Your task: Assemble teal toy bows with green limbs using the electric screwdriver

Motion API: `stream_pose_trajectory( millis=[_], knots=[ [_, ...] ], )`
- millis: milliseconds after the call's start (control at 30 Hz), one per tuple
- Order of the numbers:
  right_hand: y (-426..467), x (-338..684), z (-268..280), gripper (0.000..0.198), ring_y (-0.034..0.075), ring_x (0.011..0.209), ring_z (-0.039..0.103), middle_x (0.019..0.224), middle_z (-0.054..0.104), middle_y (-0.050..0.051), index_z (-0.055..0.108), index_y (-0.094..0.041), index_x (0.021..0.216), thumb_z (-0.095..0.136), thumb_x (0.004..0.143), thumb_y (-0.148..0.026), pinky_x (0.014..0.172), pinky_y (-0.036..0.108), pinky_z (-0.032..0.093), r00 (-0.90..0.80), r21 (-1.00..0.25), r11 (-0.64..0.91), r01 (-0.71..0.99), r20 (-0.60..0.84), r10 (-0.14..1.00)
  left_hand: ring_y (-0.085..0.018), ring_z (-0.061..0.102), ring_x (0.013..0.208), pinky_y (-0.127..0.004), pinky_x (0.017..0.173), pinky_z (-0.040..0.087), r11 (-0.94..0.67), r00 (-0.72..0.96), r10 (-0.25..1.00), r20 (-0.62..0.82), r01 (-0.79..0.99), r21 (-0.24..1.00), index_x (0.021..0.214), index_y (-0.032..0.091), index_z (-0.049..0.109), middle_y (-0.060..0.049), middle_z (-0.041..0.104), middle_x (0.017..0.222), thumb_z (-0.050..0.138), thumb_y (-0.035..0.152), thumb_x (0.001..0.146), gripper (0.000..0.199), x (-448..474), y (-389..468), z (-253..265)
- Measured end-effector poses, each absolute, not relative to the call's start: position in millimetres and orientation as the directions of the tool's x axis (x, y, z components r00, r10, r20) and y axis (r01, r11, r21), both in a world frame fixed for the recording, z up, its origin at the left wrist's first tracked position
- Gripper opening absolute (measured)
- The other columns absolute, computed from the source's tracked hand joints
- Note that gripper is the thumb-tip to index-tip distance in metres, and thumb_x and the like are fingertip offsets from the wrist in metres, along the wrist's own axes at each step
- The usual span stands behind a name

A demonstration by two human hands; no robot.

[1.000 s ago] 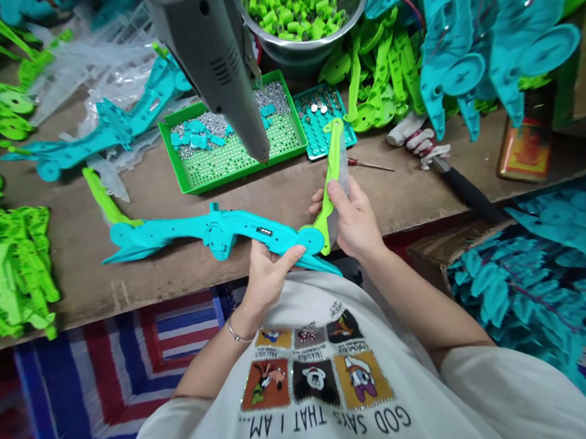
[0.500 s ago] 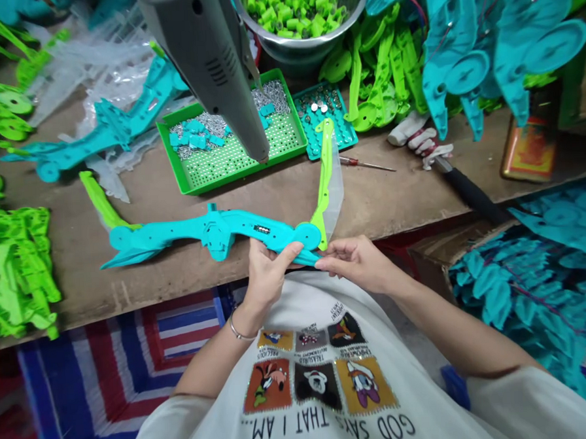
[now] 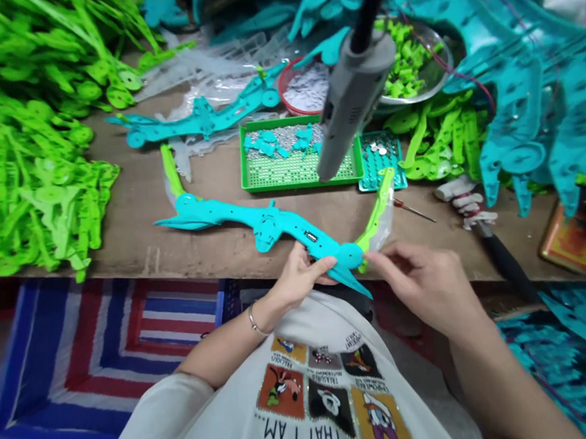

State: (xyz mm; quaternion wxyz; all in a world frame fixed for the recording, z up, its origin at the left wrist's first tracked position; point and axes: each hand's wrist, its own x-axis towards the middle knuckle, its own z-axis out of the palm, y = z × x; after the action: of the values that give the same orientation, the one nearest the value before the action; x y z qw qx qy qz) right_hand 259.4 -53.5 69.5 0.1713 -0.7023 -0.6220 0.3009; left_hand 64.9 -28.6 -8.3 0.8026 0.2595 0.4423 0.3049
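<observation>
A turquoise toy bow body (image 3: 234,213) lies across the front of the bench, its right half lifted toward me. My left hand (image 3: 298,275) is closed around that half, thumb on top near the round joint. At this joint a lime-green limb (image 3: 374,218) with a clear strip along it angles up and away. My right hand (image 3: 419,282) pinches the limb's lower end, the fingertips partly hidden. Another green limb (image 3: 171,170) sticks up from the bow's left end. A small metal spring-like part (image 3: 311,236) shows in a slot of the body.
An electric screwdriver (image 3: 353,105) hangs over a green tray (image 3: 301,182) of screws and turquoise pieces. Beside it is a turquoise tray (image 3: 382,182). A red-handled screwdriver (image 3: 413,208) lies at right. Green parts (image 3: 42,213) are heaped at left; turquoise bows (image 3: 508,116) stand at right.
The view has shifted, so the bench appears farther right and lower. My right hand has moved from the bow's turquoise tip to the green limb's lower end. The left hand keeps its hold.
</observation>
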Motion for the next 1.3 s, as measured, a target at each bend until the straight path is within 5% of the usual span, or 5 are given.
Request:
stream_pose_trajectory(
  millis=[333,733,967,1167,1300],
  knots=[
    [82.5,124.8,61.5,0.035,0.025,0.106,0.067,0.112,0.072,0.016,0.066,-0.012,0.112,0.041,0.103,-0.034,0.091,0.034,0.047,-0.553,-0.582,0.378,0.720,-0.153,0.819,-0.021,0.069,0.076,-0.043,0.070,0.062,0.657,0.412,0.751,-0.517,-0.383,0.649,0.120,0.018,0.045,-0.007,0.066,0.099,0.090,0.044,0.064,0.076,78.1,-36.6,-17.0],
    [103.1,29.7,24.8,0.085,0.032,0.119,0.067,0.120,0.071,0.027,0.070,-0.007,0.120,0.012,0.100,-0.065,0.098,0.036,0.047,-0.322,-0.251,0.227,0.941,-0.455,0.831,-0.041,0.063,0.115,-0.056,0.079,0.062,0.553,0.419,0.821,-0.387,-0.418,0.721,0.138,0.017,0.048,-0.022,0.054,0.140,0.089,0.046,0.065,0.089,91.8,-41.2,-29.8],
    [95.5,55.3,20.9,0.081,0.032,0.114,0.069,0.117,0.072,0.024,0.068,-0.012,0.127,0.007,0.102,-0.059,0.094,0.038,0.048,-0.327,-0.204,0.260,0.944,-0.465,0.823,-0.020,0.073,0.088,-0.035,0.082,0.059,0.580,0.605,0.706,-0.369,-0.194,0.791,0.108,0.014,0.065,-0.011,0.074,0.102,0.080,0.032,0.078,0.038,-4.2,-36.3,-8.3],
    [82.1,76.0,29.1,0.069,0.030,0.104,0.072,0.109,0.075,0.019,0.067,-0.016,0.126,0.010,0.106,-0.048,0.083,0.035,0.046,-0.431,-0.153,0.408,0.900,-0.455,0.779,-0.009,0.064,0.068,-0.019,0.063,0.054,0.123,-0.536,0.825,-0.181,-0.142,0.982,0.099,0.020,0.059,0.002,0.066,0.084,0.076,0.045,0.081,0.036,-130.5,-6.6,6.6],
    [73.2,76.8,35.3,0.066,0.030,0.097,0.073,0.103,0.076,0.017,0.068,-0.019,0.123,0.011,0.106,-0.047,0.078,0.035,0.046,-0.457,-0.133,0.450,0.883,-0.464,0.759,-0.016,0.069,0.081,-0.028,0.077,0.057,0.406,-0.049,0.905,-0.423,-0.202,0.891,0.095,0.015,0.065,-0.006,0.073,0.088,0.077,0.057,0.077,0.048,-158.7,13.7,1.7]
  ],
)
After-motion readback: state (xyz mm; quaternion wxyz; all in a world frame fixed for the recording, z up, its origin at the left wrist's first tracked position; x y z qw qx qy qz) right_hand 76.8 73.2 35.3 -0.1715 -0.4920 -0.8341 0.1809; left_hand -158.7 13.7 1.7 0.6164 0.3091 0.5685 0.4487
